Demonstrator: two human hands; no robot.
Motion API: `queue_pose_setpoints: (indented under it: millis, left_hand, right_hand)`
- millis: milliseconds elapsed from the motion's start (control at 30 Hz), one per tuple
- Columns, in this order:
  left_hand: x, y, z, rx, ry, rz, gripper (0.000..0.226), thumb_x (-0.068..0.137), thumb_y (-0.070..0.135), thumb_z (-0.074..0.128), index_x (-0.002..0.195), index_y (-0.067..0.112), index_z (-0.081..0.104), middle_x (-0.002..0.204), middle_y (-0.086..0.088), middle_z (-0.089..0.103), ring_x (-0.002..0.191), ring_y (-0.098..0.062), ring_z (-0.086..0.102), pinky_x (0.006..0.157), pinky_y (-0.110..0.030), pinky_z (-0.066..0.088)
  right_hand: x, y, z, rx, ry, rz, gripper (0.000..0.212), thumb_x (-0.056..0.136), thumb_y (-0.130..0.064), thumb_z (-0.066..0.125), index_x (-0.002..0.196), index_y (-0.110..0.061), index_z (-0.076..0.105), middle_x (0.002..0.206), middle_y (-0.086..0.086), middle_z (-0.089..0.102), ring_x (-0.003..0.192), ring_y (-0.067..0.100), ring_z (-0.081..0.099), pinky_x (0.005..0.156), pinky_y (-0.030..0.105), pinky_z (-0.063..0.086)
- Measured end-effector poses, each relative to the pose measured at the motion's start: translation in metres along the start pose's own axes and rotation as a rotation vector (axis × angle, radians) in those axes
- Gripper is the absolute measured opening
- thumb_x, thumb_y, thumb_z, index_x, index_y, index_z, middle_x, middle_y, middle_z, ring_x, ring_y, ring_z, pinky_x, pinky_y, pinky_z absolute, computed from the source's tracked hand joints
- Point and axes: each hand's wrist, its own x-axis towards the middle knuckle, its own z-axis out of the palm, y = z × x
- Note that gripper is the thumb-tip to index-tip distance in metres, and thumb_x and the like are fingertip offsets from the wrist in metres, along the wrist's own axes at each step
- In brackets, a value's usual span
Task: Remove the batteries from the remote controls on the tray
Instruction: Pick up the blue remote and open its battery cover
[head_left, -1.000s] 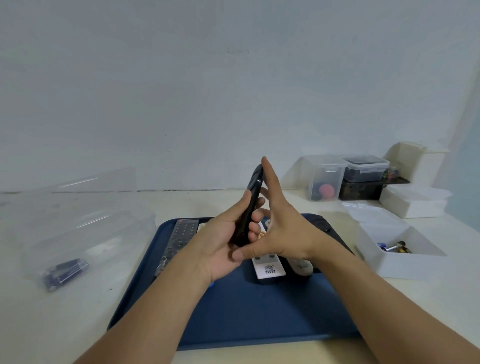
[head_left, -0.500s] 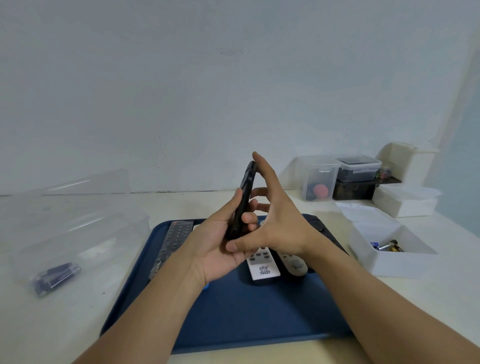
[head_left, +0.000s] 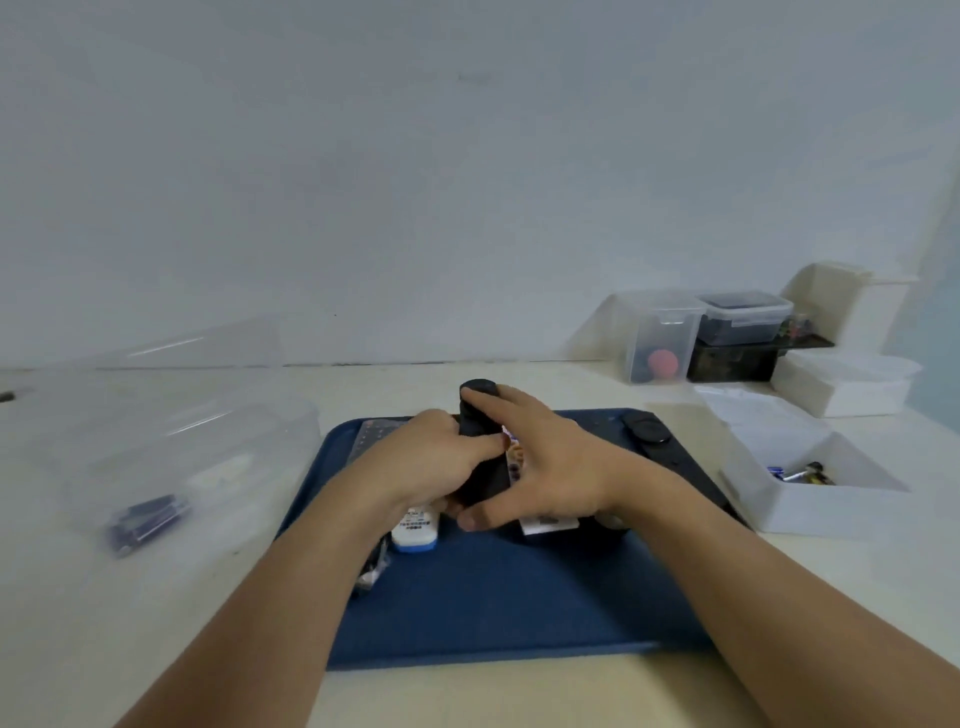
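A black remote control lies low over the blue tray, held between both hands. My left hand grips its left side with the thumb across its back. My right hand covers its right side, index finger stretched toward the top end and thumb under the near end. A white remote with a blue end lies on the tray below my left hand. Another white remote is partly hidden under my right hand, and a dark remote lies at the tray's far left.
A white open box with several batteries stands right of the tray. A clear plastic bin with dark items sits at the left. Storage boxes stand at the back right by the wall. A black round object lies on the tray's far right.
Both hands have come down with the black remote from an upright hold in the air to just above the tray. The camera view has tilted.
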Motion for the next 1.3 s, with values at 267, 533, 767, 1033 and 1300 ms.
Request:
queue_pose_setpoints:
  millis: [267,533,767,1033,1300]
  left_hand:
    - [0.007,-0.011,-0.014,0.258,-0.074,-0.018,0.042,0.092,0.046,0.069,0.078,0.006,0.069,0.053,0.005,0.064,0.039,-0.007,0.050,0.044,-0.017,0.042]
    - [0.006,-0.017,-0.041,0.784,0.351,-0.048,0.041,0.073,0.058,0.075,0.092,0.022,0.067,0.093,0.003,0.067,0.086,-0.021,0.063,0.068,-0.029,0.047]
    - [-0.002,-0.014,-0.011,0.958,0.306,-0.029,0.034,0.080,0.038,0.070,0.094,0.019,0.047,0.078,0.004,0.036,0.080,-0.020,0.045,0.051,-0.026,0.027]
    - [0.003,-0.011,-0.006,0.902,0.313,0.016,0.034,0.095,0.032,0.055,0.069,0.015,0.040,0.075,-0.001,0.041,0.072,-0.018,0.045,0.065,-0.027,0.035]
    - [0.012,-0.017,-0.021,0.610,0.301,-0.009,0.020,0.085,0.024,0.066,0.077,0.010,0.054,0.077,-0.003,0.057,0.065,-0.015,0.054,0.051,-0.027,0.038]
  right_hand:
    - [0.001,-0.001,0.005,-0.274,-0.169,-0.005,0.107,0.072,-0.061,0.077,0.157,-0.025,0.024,0.168,-0.001,0.001,0.153,0.015,-0.014,0.123,0.035,0.002]
    - [0.001,-0.006,0.013,-0.284,-0.134,-0.035,0.100,0.077,-0.068,0.069,0.153,-0.012,0.035,0.168,-0.005,0.004,0.153,0.010,-0.009,0.122,0.031,0.004]
    - [-0.005,-0.003,-0.014,-0.142,0.186,0.041,0.034,0.087,-0.022,0.067,0.121,-0.021,0.071,0.128,-0.008,0.066,0.121,0.008,0.056,0.097,0.020,0.039]
    - [0.003,0.006,-0.004,-0.210,0.090,-0.012,0.029,0.086,-0.014,0.063,0.112,-0.019,0.076,0.132,-0.006,0.060,0.122,0.009,0.054,0.097,0.015,0.035]
    - [0.007,0.012,-0.004,-0.009,0.314,-0.046,0.021,0.088,-0.017,0.067,0.107,-0.020,0.074,0.109,-0.009,0.071,0.101,0.007,0.065,0.093,0.027,0.053]
